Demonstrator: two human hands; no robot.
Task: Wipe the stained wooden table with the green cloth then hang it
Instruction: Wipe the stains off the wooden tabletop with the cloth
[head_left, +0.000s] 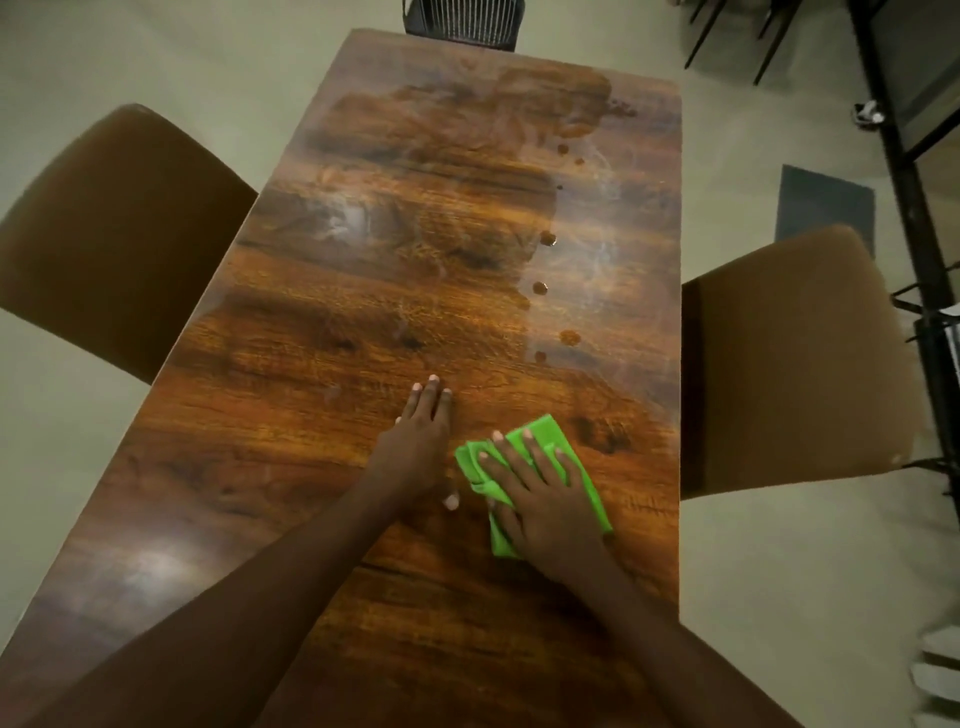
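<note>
A long wooden table fills the middle of the view. Several dark brown spots run in a line down its right half, with a larger smeared stain at the far end. My right hand lies flat, fingers spread, on top of a folded green cloth pressed onto the table near its right side. My left hand rests flat on the bare wood just left of the cloth, holding nothing.
A brown chair stands at the table's left side and another at its right. A dark slatted chair is at the far end. A black metal rack stands at the right, beside a grey mat.
</note>
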